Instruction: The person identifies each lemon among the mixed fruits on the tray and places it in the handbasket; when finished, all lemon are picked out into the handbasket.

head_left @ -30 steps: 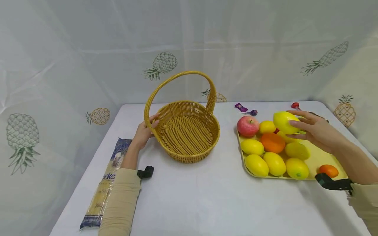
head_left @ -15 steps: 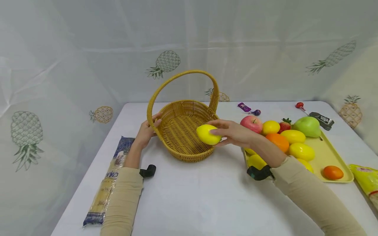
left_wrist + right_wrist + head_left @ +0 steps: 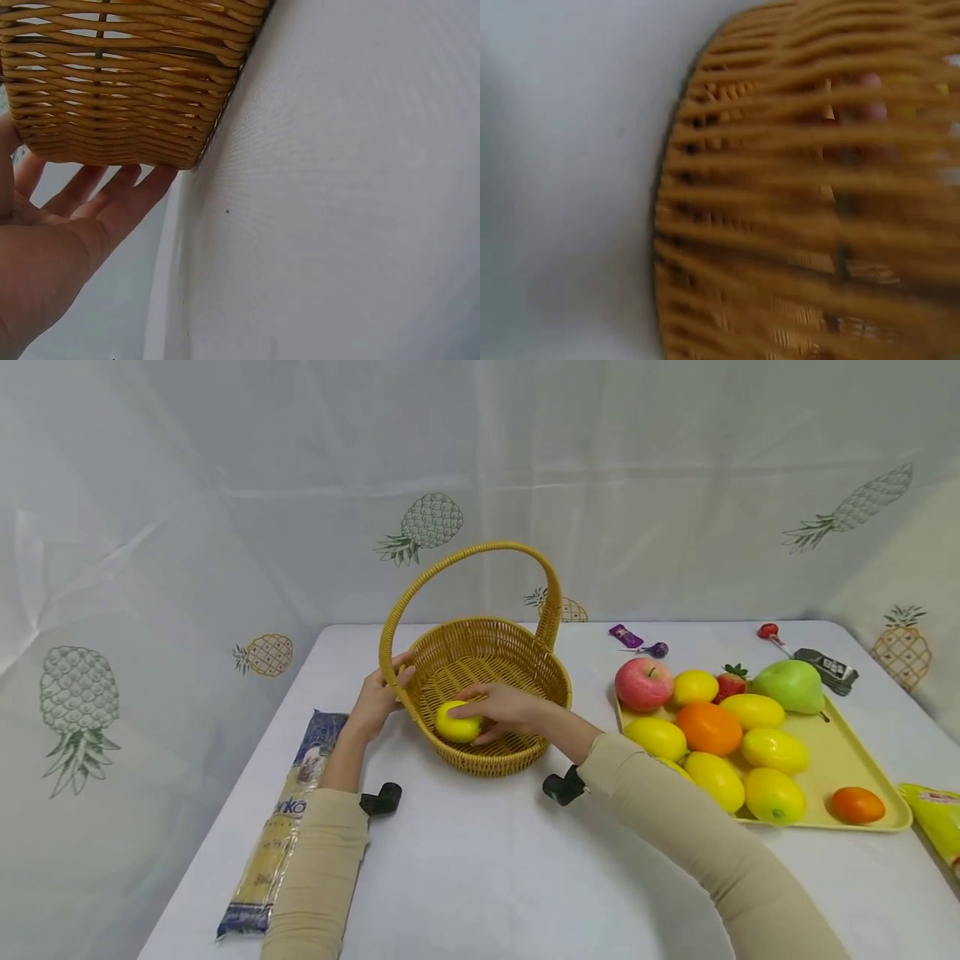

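A round wicker basket [image 3: 486, 765] with a tall arched handle stands on the white table. My left hand [image 3: 373, 700] holds its left side by the foot of the handle. Close up in the left wrist view, the fingers [image 3: 124, 196] lie against the woven wall. Reaching in over the right rim, my right hand [image 3: 504, 707] grips a yellow lemon [image 3: 453, 727] low inside the basket, near its front wall. The right wrist view has only the blurred basket weave [image 3: 780, 195]; hand and lemon are hidden there.
Right of the basket, a yellow tray [image 3: 847, 760] carries several lemons, an orange [image 3: 708, 728], an apple [image 3: 643, 684], a strawberry [image 3: 731, 683] and a green pear [image 3: 787, 686]. Small candies [image 3: 626, 637] lie behind it. A long blue-ended packet [image 3: 285, 835] lies by my left forearm.
My right hand has carried the lemon leftward from above the tray and down into the basket. The left hand keeps its place at the basket. The head view has shifted slightly.
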Demonstrator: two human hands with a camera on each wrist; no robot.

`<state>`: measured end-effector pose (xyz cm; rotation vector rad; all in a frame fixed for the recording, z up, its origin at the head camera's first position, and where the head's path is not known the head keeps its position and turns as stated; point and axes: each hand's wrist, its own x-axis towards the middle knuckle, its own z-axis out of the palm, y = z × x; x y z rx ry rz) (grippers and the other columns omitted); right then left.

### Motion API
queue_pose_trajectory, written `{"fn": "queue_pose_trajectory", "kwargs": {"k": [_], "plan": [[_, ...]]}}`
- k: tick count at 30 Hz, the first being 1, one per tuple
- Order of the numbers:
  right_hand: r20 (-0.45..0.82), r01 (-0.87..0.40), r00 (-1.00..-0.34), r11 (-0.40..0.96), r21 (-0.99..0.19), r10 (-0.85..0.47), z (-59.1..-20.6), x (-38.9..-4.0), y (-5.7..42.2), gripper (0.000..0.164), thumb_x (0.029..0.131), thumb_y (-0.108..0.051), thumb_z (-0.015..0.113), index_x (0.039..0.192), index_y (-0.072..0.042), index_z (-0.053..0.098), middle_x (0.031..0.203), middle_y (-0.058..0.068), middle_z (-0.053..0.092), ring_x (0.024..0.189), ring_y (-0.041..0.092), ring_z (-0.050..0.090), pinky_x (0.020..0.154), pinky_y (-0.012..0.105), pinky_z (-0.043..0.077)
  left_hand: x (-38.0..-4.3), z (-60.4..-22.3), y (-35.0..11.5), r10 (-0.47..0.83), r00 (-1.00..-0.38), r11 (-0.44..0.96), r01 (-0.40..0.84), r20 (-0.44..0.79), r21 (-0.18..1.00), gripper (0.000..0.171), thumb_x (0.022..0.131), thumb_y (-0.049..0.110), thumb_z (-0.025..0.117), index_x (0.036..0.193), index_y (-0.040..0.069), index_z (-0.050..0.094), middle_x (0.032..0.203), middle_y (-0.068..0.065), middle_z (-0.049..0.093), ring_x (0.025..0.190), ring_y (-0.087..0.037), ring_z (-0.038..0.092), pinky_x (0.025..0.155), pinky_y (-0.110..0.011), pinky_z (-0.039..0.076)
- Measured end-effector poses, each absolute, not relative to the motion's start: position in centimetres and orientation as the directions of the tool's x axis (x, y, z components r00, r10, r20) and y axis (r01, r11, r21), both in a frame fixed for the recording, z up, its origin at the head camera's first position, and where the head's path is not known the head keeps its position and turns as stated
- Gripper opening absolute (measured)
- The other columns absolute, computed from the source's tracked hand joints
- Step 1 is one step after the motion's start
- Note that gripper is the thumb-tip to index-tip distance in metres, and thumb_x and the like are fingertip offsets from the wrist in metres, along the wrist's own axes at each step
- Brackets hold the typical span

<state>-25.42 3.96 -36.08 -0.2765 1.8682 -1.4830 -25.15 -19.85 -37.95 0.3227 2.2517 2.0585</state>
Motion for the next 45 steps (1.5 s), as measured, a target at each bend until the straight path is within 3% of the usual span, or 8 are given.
{"fn": "queue_pose_trajectory", "kwargs": {"k": [4, 11, 20, 25, 29, 33, 38, 45], "plan": [[-0.412, 0.282, -0.726, 0.308, -0.909, -0.551, -36.7, -25.8, 3.1, 0.059, 0.094, -0.021, 0.067, 0.145, -0.007, 0.042, 0.121, 0.017, 0.049, 0.093, 0.023, 0.059, 0.081, 0.037, 0.056, -25.3, -37.9, -19.6, 0.203, -0.976, 0.073, 0.099, 0.082, 0.992, 0.049, 0.104, 0.016, 0.047, 0.15, 0.002, 0.034, 0.152, -0.02, 0.03, 0.134, -0.044, 0.033, 0.098, -0.062, 0.038], [-0.413, 0.291, -0.735, 0.301, -0.908, -0.537, -36.3, -25.9, 3.6, 0.052, 0.093, -0.01, 0.066, 0.141, -0.007, 0.048, 0.129, 0.017, 0.049, 0.101, 0.026, 0.057, 0.086, 0.04, 0.054, -25.2, -37.7, -19.4, 0.198, -0.977, 0.082, 0.098, 0.08, 0.992, 0.05, 0.104, 0.016, 0.047, 0.15, 0.002, 0.034, 0.152, -0.02, 0.03, 0.134, -0.044, 0.034, 0.098, -0.062, 0.039], [-0.461, 0.322, -0.741, 0.345, -0.882, -0.487, -35.7, -25.9, 5.3, 0.046, 0.095, -0.016, 0.065, 0.137, -0.005, 0.051, 0.123, 0.018, 0.053, 0.101, 0.029, 0.06, 0.085, 0.041, 0.054, -25.2, -37.9, -19.7, 0.193, -0.979, 0.084, 0.077, 0.06, 0.994, 0.05, 0.104, 0.017, 0.047, 0.15, 0.003, 0.034, 0.152, -0.021, 0.03, 0.133, -0.043, 0.036, 0.099, -0.061, 0.039], [-0.414, 0.296, -0.736, 0.295, -0.908, -0.535, -34.5, -26.5, 7.3, 0.044, 0.099, -0.016, 0.059, 0.139, -0.003, 0.049, 0.134, 0.021, 0.049, 0.117, 0.036, 0.053, 0.094, 0.047, 0.048, -25.3, -38.2, -19.8, 0.19, -0.98, 0.07, 0.071, 0.057, 0.995, 0.05, 0.104, 0.017, 0.047, 0.15, 0.003, 0.034, 0.152, -0.02, 0.03, 0.133, -0.042, 0.035, 0.098, -0.061, 0.039], [-0.314, 0.22, -0.72, 0.225, -0.949, -0.619, -32.3, -26.8, 10.7, 0.048, 0.102, -0.021, 0.052, 0.145, -0.004, 0.04, 0.143, 0.023, 0.041, 0.129, 0.042, 0.04, 0.104, 0.053, 0.038, -25.4, -38.2, -19.8, 0.194, -0.979, 0.067, 0.075, 0.061, 0.995, 0.05, 0.104, 0.018, 0.048, 0.15, 0.004, 0.034, 0.152, -0.02, 0.03, 0.133, -0.043, 0.036, 0.098, -0.061, 0.04], [-0.212, 0.11, -0.737, 0.196, -0.974, -0.642, -30.1, -26.4, 15.6, 0.054, 0.103, -0.027, 0.048, 0.15, -0.006, 0.03, 0.144, 0.022, 0.039, 0.132, 0.04, 0.038, 0.105, 0.053, 0.035, -25.4, -38.1, -19.6, 0.2, -0.978, 0.06, 0.073, 0.059, 0.996, 0.05, 0.104, 0.018, 0.047, 0.15, 0.004, 0.034, 0.152, -0.02, 0.029, 0.133, -0.043, 0.035, 0.098, -0.061, 0.039], [-0.114, -0.038, -0.767, 0.222, -0.974, -0.632, -28.7, -25.2, 23.2, 0.049, 0.105, -0.027, 0.042, 0.151, -0.014, 0.031, 0.144, 0.012, 0.042, 0.128, 0.026, 0.046, 0.102, 0.043, 0.042, -25.2, -37.8, -19.5, 0.198, -0.979, 0.061, 0.063, 0.049, 0.996, 0.05, 0.104, 0.017, 0.046, 0.151, 0.003, 0.032, 0.153, -0.02, 0.028, 0.133, -0.044, 0.034, 0.099, -0.061, 0.038], [0.021, -0.16, -0.766, 0.159, -0.974, -0.642, -30.3, -23.3, 33.9, 0.044, 0.106, -0.006, 0.031, 0.148, -0.017, 0.038, 0.135, -0.004, 0.052, 0.12, 0.011, 0.053, 0.094, 0.026, 0.047, -25.0, -37.7, -19.8, 0.187, -0.981, 0.067, 0.059, 0.046, 0.996, 0.051, 0.104, 0.017, 0.046, 0.151, 0.003, 0.032, 0.153, -0.02, 0.028, 0.133, -0.043, 0.036, 0.099, -0.061, 0.038]]}}
